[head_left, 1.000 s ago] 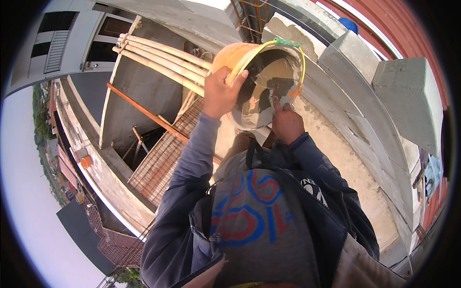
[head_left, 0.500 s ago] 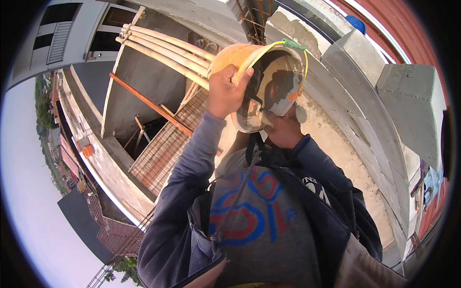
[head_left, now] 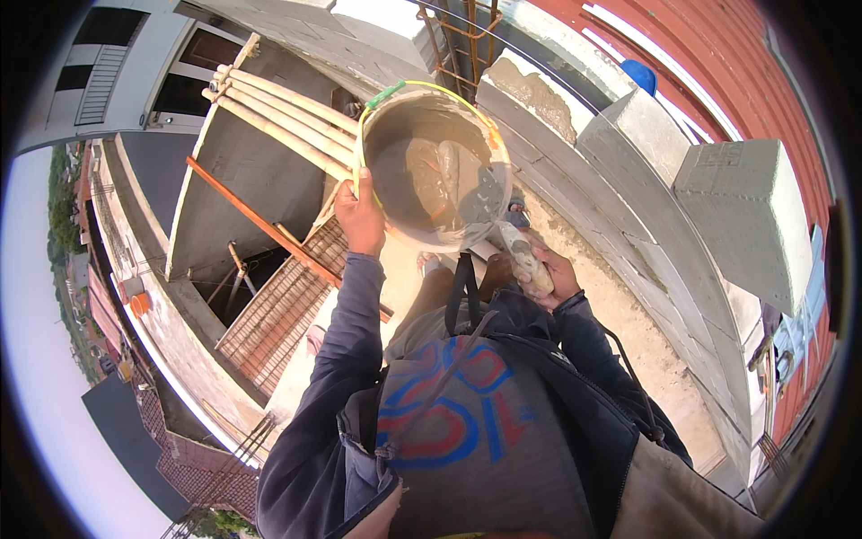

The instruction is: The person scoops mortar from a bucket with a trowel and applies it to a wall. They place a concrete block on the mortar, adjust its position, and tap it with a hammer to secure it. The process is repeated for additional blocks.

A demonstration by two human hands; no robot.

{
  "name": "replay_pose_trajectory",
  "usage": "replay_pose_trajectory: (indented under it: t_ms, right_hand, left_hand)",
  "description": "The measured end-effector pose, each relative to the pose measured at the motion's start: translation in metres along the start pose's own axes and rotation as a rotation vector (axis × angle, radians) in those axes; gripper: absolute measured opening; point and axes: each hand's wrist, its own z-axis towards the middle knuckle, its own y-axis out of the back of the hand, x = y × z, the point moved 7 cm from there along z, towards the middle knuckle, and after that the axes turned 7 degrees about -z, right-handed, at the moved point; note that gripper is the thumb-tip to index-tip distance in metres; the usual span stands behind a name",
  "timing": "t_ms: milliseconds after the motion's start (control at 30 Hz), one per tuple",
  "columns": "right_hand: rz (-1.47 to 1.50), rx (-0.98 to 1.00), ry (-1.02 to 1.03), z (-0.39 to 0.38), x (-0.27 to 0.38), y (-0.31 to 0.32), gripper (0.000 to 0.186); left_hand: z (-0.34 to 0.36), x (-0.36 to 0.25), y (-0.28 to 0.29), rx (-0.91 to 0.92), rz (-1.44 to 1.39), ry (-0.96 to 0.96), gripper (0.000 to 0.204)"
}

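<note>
A mortar-smeared bucket (head_left: 426,112) hangs in front of me, its mouth facing me, with a yellow handle and a green grip (head_left: 384,95) along the rim. Wet grey mortar (head_left: 435,175) lies inside. My left hand (head_left: 361,217) grips the bucket's left rim, thumb up along the edge. Below its lower right side, my right hand (head_left: 557,277) is closed round the mortar-caked handle of a trowel (head_left: 523,256). The trowel's blade end points toward the bucket rim and is too blurred to make out clearly.
A grey block wall (head_left: 620,207) curves along my right, with loose blocks (head_left: 750,216) on top. Rusty rebar (head_left: 462,45) rises ahead. Bamboo poles (head_left: 287,112), an orange-brown bar (head_left: 260,220) and a mesh-covered panel (head_left: 287,305) lie left, beside an opening (head_left: 242,287).
The bucket has swung left and turned upright enough to show the mortar inside. My left hand moved left with it. My right hand has drawn out of the bucket with the trowel.
</note>
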Motion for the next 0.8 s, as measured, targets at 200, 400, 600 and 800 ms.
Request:
replay_pose_trajectory:
  t_ms: [200,400,600,800]
  right_hand:
    - [-0.709,-0.675,0.546,-0.022,0.073,0.017,0.049]
    - [-1.558,-1.337,0.902,0.059,0.07,0.043,0.06]
    - [-1.332,-1.181,0.832,0.133,0.059,0.044,0.057]
    - [-1.331,-1.232,0.932,0.144,0.077,0.028,0.055]
  left_hand:
    - [-0.015,0.055,0.056,-0.137,-0.016,0.063,0.033]
    - [-0.024,0.074,0.111,-0.145,0.093,0.106,0.035]
    - [-0.023,0.059,0.17,-0.172,0.131,0.053,0.038]
    - [-0.029,0.042,0.193,-0.219,0.134,0.034,0.038]
